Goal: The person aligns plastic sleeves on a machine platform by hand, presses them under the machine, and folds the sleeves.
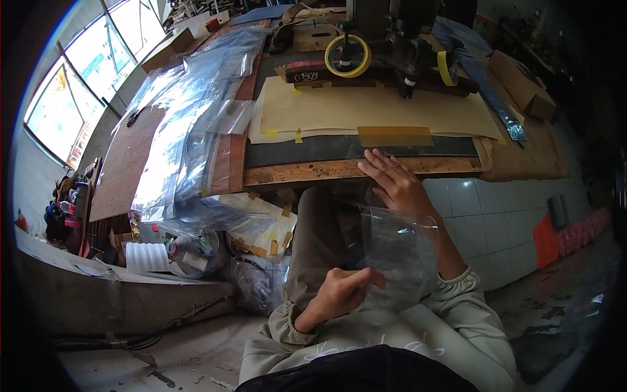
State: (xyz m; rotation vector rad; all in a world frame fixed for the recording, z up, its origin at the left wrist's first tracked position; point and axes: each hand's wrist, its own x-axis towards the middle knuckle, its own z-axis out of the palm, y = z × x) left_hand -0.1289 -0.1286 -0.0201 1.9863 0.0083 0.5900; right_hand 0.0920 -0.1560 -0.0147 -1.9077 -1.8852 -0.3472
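Observation:
Over my lap is a clear plastic sheet (400, 251) with rounded corners, see-through and glossy. My left hand (343, 293) is closed at its near left side, fingers curled and gripping the sheet. Beyond it, my right hand (394, 183) has its fingers stretched out flat, with the tips at the wooden front edge (313, 171) of the worktable. Part of the sheet overlaps my right forearm. Just past those fingertips, a strip of amber tape (395, 136) lies across the edge of the tan paper sheets (366, 110) on the table.
A dark press-like machine (392, 75) with a yellow tape roll (347, 56) hanging on it stands over the paper. Clear plastic sheets (189, 111) are heaped on the left. At the right lie brown cardboard (522, 153) and another plastic pile (480, 78). A white foam roll (147, 257) sits below left.

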